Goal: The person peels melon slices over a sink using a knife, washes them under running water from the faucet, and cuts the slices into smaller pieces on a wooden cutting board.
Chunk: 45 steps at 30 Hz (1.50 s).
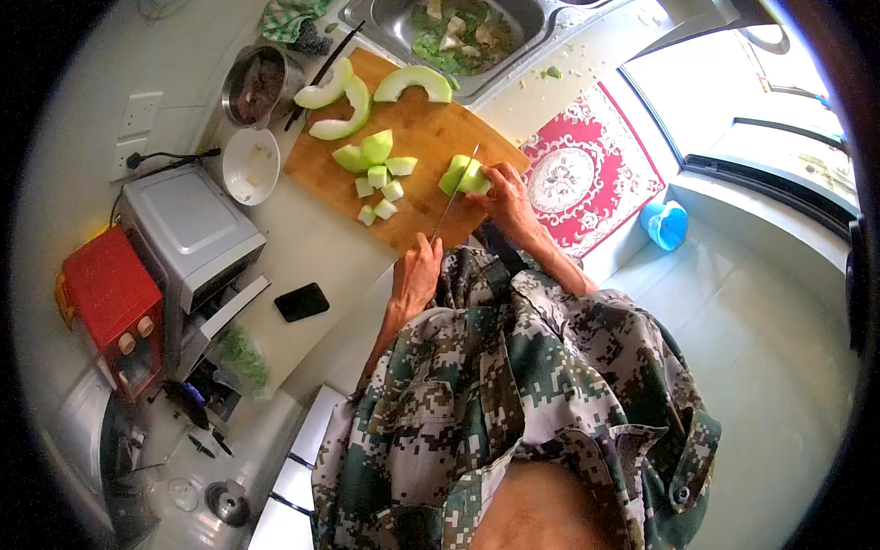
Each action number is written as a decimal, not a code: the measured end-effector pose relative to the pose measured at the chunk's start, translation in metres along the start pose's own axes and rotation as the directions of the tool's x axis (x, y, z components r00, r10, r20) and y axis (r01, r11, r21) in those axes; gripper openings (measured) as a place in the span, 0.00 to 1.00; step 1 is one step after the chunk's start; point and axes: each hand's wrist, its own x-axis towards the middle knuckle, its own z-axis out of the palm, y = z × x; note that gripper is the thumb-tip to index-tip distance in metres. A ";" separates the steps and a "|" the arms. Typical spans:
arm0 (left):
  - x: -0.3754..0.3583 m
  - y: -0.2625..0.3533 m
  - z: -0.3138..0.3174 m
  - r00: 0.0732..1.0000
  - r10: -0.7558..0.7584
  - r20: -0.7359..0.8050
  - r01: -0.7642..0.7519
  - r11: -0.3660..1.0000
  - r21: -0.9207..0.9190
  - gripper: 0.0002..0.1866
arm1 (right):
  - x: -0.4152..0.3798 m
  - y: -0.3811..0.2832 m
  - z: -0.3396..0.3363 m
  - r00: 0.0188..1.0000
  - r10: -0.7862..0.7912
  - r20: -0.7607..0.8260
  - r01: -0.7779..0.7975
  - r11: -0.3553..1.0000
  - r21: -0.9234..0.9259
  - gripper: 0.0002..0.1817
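My left hand (417,270) is closed round the handle of a knife (447,209), whose thin blade points away from me over the wooden cutting board (417,215). At the blade, a chunk of pale green melon (453,172) lies on the board. My right hand (507,199) grips the melon piece (474,178) on the blade's other side, fingertips pressed to it. Left of the knife are several melon cubes (377,176) and larger melon chunks (376,145). Curved melon slices (414,81) rest along the board's far side.
A metal sink (504,78) holds greens and scraps. Left of the board stand a metal pot (286,73) with dark contents, a white bowl (266,174) and a chopstick-like dark stick (337,53). A phone (301,302) lies nearer. A red patterned mat (596,174) is at right.
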 end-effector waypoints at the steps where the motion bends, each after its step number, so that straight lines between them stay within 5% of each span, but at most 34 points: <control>1: 0.000 -0.001 0.002 1.000 0.000 0.001 0.000 1.000 0.002 0.16 | 0.001 0.000 -0.001 1.000 -0.011 -0.002 0.011 1.000 -0.015 0.26; 7: 0.002 0.000 0.005 0.999 -0.035 -0.033 0.034 0.999 -0.034 0.17 | 0.000 0.001 0.002 1.000 -0.021 -0.019 0.020 0.999 -0.025 0.27; 10: 0.019 -0.016 0.028 0.997 0.072 0.000 -0.072 0.997 0.027 0.17 | 0.000 0.000 0.000 0.999 -0.039 -0.009 0.039 0.999 0.013 0.27; 13: 0.044 -0.010 0.031 0.997 -0.037 -0.062 0.034 0.999 -0.039 0.16 | 0.001 0.004 0.002 0.999 -0.041 -0.012 0.041 0.999 -0.018 0.27; 15: 0.041 -0.014 0.020 0.996 -0.082 0.037 0.088 0.974 -0.208 0.17 | -0.002 0.001 0.001 1.000 -0.030 -0.001 0.030 1.000 0.009 0.27; 19: 0.024 0.002 0.004 0.989 -0.008 -0.151 -0.030 0.969 -0.246 0.18 | 0.000 0.000 0.001 0.998 -0.014 -0.060 0.018 0.998 0.065 0.25; 20: 0.018 0.011 -0.006 0.998 -0.056 -0.027 0.051 0.983 -0.174 0.17 | 0.000 0.000 0.000 0.997 0.018 -0.074 -0.012 0.997 0.080 0.24; 23: 0.011 0.012 0.005 0.998 0.003 -0.068 -0.007 0.998 -0.061 0.16 | 0.001 0.002 0.000 0.985 0.136 -0.103 -0.113 0.973 0.203 0.21; 40: 0.005 0.012 0.013 0.995 -0.095 0.040 0.093 0.995 0.029 0.17 | 0.000 0.007 0.005 0.982 0.165 -0.098 -0.141 0.967 0.213 0.17; 45: 0.033 0.000 0.032 0.994 -0.088 0.064 0.091 0.995 -0.051 0.19 | 0.001 0.016 0.011 0.989 0.078 -0.128 -0.069 0.995 0.075 0.18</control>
